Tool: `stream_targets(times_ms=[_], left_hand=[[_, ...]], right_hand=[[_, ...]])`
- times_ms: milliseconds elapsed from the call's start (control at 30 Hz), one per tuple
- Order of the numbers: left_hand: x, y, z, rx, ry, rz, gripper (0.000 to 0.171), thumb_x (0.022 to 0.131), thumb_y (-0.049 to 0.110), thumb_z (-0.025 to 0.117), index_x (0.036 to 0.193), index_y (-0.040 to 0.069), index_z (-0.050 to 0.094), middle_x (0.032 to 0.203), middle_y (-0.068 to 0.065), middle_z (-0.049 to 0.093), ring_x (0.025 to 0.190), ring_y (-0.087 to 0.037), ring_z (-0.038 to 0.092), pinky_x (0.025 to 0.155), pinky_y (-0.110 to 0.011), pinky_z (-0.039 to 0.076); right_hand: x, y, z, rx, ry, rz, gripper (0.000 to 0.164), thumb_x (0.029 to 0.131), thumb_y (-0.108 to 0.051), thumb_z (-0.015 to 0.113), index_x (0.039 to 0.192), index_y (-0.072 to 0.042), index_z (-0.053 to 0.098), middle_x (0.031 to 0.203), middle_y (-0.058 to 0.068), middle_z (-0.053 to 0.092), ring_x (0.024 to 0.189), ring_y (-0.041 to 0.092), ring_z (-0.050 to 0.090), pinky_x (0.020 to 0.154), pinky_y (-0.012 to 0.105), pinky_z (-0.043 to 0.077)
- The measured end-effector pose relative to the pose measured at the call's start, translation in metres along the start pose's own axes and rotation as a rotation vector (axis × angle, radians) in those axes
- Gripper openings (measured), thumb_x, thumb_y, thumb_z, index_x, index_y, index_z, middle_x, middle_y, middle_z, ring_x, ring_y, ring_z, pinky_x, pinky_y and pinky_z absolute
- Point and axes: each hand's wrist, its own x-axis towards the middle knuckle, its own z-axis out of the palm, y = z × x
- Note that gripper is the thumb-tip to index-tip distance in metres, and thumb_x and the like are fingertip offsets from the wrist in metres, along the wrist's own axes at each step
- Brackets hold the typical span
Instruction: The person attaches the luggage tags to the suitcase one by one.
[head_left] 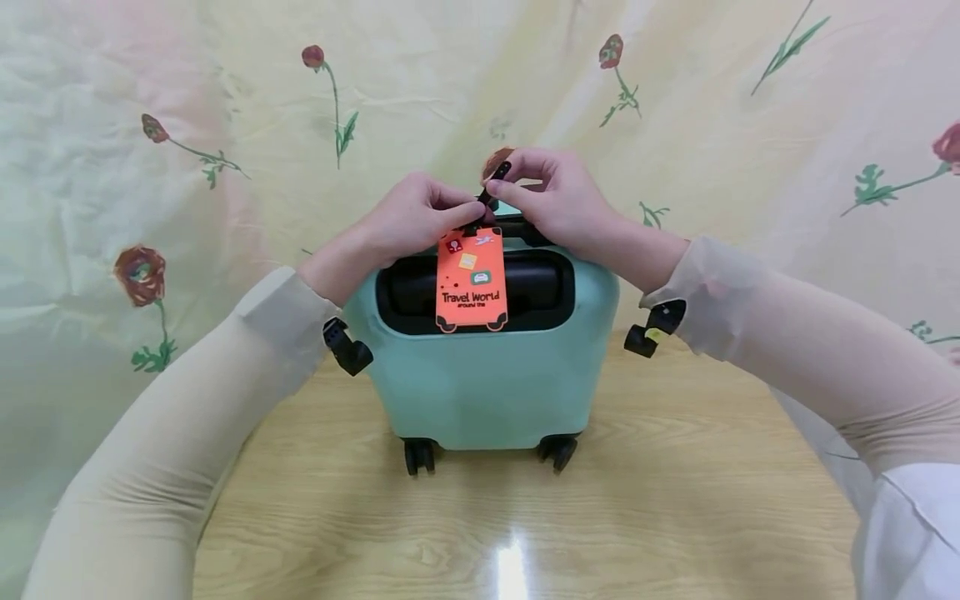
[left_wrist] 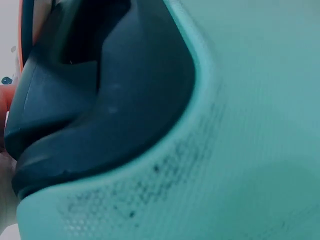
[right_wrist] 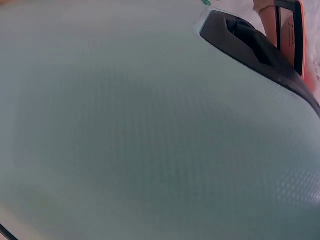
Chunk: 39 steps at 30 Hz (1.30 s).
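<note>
A small mint-green suitcase (head_left: pixel 487 383) stands upright, with an orange luggage tag (head_left: pixel 471 271) hanging in front of its black recessed panel (head_left: pixel 540 287). My left hand (head_left: pixel 416 215) pinches the tag's black strap (head_left: pixel 492 185) low down, just above the tag. Higher up, my right hand (head_left: pixel 562 198) holds the strap near its free end between thumb and fingers. Both hands are over the black top handle (head_left: pixel 517 229), which they partly cover. In the right wrist view the tag (right_wrist: pixel 300 35) appears edge-on beyond the dark handle part.
Beneath the suitcase's black wheels (head_left: pixel 558 452) is a wood-grain table (head_left: pixel 480 517). Behind hangs a pale cloth (head_left: pixel 420 83) printed with red flowers. Black wrist cameras (head_left: pixel 348 347) sit at both cuffs, close to the suitcase's sides.
</note>
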Motion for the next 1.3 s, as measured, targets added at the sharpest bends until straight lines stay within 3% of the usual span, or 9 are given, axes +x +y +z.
stream_targets(times_ms=[133,267,433,667,900,1033,1133,1233,1300], left_hand=[[-0.003,0.004,0.001,0.072,0.05,0.017,0.027,0.106,0.027,0.066,0.127,0.016,0.08,0.107,-0.008,0.08,0.094,-0.021,0.062,0.077,-0.03,0.047],[-0.002,0.004,0.003,0.139,0.09,0.07,0.025,0.105,0.027,0.067,0.125,0.018,0.081,0.102,-0.008,0.081,0.088,-0.021,0.063,0.075,-0.03,0.046],[0.005,-0.001,0.008,0.142,0.09,0.095,0.026,0.106,0.029,0.067,0.125,0.018,0.081,0.104,-0.008,0.081,0.089,-0.02,0.064,0.078,-0.03,0.047],[0.012,-0.001,0.015,0.036,0.087,0.071,0.027,0.103,0.031,0.071,0.123,0.017,0.082,0.095,-0.006,0.079,0.087,-0.021,0.063,0.077,-0.029,0.05],[0.008,0.0,0.011,0.146,0.112,0.141,0.024,0.101,0.028,0.073,0.118,0.015,0.083,0.088,-0.006,0.078,0.079,-0.02,0.062,0.074,-0.029,0.046],[0.006,-0.003,0.006,0.198,0.134,0.167,0.024,0.101,0.027,0.073,0.118,0.014,0.083,0.089,-0.006,0.079,0.078,-0.018,0.064,0.073,-0.028,0.045],[0.006,-0.005,0.004,0.178,0.137,0.147,0.026,0.104,0.03,0.069,0.117,0.012,0.084,0.082,-0.007,0.075,0.077,-0.02,0.06,0.072,-0.029,0.043],[0.003,-0.004,0.002,0.118,0.129,0.125,0.033,0.107,0.032,0.063,0.126,0.011,0.08,0.097,-0.008,0.078,0.091,-0.018,0.069,0.087,-0.027,0.054],[-0.003,-0.006,-0.001,0.149,0.139,0.146,0.037,0.11,0.033,0.058,0.134,0.01,0.075,0.114,-0.011,0.078,0.106,-0.021,0.071,0.1,-0.033,0.056]], right_hand=[[0.0,0.001,-0.001,0.076,0.006,-0.025,0.012,0.102,-0.014,0.072,0.09,-0.013,0.072,0.115,0.005,0.071,0.085,0.018,0.064,0.058,0.023,0.038],[0.0,0.001,-0.003,0.121,0.022,-0.023,0.014,0.102,-0.012,0.071,0.088,-0.014,0.07,0.113,0.007,0.072,0.06,0.016,0.049,0.053,0.025,0.03],[-0.001,0.004,-0.008,0.052,0.021,-0.019,0.016,0.103,-0.016,0.071,0.087,-0.012,0.067,0.114,0.01,0.073,0.085,0.016,0.062,0.061,0.025,0.042],[-0.004,0.007,-0.014,-0.052,0.013,-0.024,0.012,0.105,-0.018,0.066,0.101,-0.008,0.072,0.123,0.012,0.073,0.121,0.015,0.064,0.101,0.029,0.049],[-0.006,0.006,-0.008,0.082,0.067,-0.078,0.013,0.102,-0.009,0.07,0.09,-0.012,0.07,0.107,0.001,0.077,0.102,0.017,0.065,0.071,0.024,0.046],[-0.002,0.006,-0.004,0.129,0.052,-0.091,0.013,0.103,-0.008,0.069,0.09,-0.012,0.068,0.107,0.004,0.075,0.066,0.015,0.055,0.055,0.024,0.037],[0.001,0.006,-0.005,0.114,0.038,-0.085,0.011,0.103,-0.009,0.068,0.092,-0.011,0.068,0.107,0.003,0.076,0.062,0.013,0.055,0.056,0.022,0.039],[0.001,0.005,-0.009,0.023,0.02,-0.073,0.003,0.103,-0.011,0.068,0.103,-0.01,0.071,0.108,0.004,0.076,0.08,0.014,0.067,0.065,0.022,0.048],[-0.004,0.001,-0.015,-0.102,-0.008,-0.06,0.015,0.105,-0.017,0.066,0.117,-0.009,0.071,0.116,0.006,0.075,0.094,0.015,0.07,0.078,0.024,0.052]])
